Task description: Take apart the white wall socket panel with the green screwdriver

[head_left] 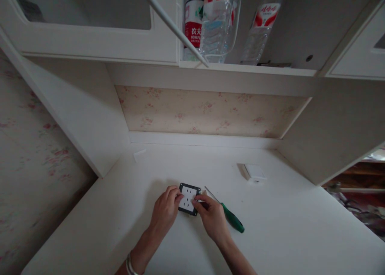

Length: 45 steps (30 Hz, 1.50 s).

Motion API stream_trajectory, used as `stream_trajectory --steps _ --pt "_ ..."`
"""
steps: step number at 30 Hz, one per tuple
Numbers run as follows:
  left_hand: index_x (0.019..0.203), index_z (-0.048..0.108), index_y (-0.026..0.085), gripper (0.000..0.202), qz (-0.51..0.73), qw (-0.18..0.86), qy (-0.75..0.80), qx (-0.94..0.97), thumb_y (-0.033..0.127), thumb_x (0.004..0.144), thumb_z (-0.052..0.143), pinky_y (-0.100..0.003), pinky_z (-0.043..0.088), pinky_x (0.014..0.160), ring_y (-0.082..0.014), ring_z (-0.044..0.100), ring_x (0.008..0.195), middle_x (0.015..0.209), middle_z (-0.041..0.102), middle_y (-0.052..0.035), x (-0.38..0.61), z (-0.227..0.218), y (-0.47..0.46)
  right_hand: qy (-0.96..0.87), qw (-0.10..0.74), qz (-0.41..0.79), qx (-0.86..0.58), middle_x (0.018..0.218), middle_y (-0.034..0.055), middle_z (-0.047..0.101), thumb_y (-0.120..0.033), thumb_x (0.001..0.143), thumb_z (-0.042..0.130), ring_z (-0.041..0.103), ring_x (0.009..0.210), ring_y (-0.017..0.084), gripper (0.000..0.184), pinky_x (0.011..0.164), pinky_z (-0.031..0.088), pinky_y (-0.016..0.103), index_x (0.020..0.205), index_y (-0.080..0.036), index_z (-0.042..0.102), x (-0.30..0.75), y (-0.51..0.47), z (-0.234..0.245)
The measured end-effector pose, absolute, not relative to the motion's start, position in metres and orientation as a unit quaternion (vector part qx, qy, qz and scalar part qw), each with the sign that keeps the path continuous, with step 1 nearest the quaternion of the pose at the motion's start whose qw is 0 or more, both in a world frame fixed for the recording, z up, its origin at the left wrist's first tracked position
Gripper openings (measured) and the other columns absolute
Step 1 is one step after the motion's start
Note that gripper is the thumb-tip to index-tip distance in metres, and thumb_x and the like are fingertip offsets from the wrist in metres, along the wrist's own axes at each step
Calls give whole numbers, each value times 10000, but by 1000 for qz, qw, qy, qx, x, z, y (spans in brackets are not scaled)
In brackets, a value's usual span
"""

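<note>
Over white desk (288, 223), left hand (165, 208) and right hand (213, 218) pinch socket plate (188, 198), partly hiding its side edges

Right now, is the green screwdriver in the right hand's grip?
No, the green screwdriver lies on the white tabletop beside the right hand, whose fingertips are at the socket panel.

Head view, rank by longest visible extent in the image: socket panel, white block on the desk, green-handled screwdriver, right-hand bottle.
1. Right-hand bottle, though the top edge crops it
2. Green-handled screwdriver
3. Socket panel and white block: too close to rank, and fingers partly cover the panel
</note>
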<state>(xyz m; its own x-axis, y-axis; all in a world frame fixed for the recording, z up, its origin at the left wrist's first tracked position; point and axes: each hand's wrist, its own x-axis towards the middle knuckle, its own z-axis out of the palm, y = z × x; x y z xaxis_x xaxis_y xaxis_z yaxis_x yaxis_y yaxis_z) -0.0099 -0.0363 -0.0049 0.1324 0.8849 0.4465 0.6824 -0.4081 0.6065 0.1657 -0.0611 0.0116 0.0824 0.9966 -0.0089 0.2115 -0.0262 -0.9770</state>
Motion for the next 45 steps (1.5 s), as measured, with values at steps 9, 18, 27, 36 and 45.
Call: stream_trajectory --steps 9,18,27,36,45 --pt "992 623 175 291 510 335 524 594 420 912 488 -293 508 743 -210 645 886 1002 674 -92 -5 1 -36 -424 519 553 -494 789 51 712 -496 710 753 652 731 217 361 656 506 296 855 -167 719 169 -58 1" --pt "940 686 118 430 426 538 497 531 522 810 615 -268 514 585 -211 659 735 826 710 -90 -13 8 -36 -491 517 489 -503 919 72 683 -476 754 719 641 805 223 299 683 525 309 848 -193 722 174 -55 1" --pt "824 706 138 405 444 462 520 565 534 771 635 -261 485 601 -220 658 709 782 723 -78 -10 15 -36 -669 496 301 -465 955 74 690 -331 891 595 619 936 231 174 852 502 366 887 -246 746 185 -54 19" --pt "822 716 149 412 437 441 534 574 547 778 616 -259 482 631 -220 660 734 781 725 -59 -9 11 -33 -773 448 191 -407 962 73 721 -205 920 504 616 918 242 247 859 480 416 1024 -262 720 180 -55 23" --pt "883 716 146 424 467 370 595 540 540 776 601 -286 515 710 -236 684 811 852 747 -72 -53 -8 10 -561 504 355 -552 872 53 700 -458 822 628 647 805 205 281 718 511 304 913 -203 704 178 -27 9"
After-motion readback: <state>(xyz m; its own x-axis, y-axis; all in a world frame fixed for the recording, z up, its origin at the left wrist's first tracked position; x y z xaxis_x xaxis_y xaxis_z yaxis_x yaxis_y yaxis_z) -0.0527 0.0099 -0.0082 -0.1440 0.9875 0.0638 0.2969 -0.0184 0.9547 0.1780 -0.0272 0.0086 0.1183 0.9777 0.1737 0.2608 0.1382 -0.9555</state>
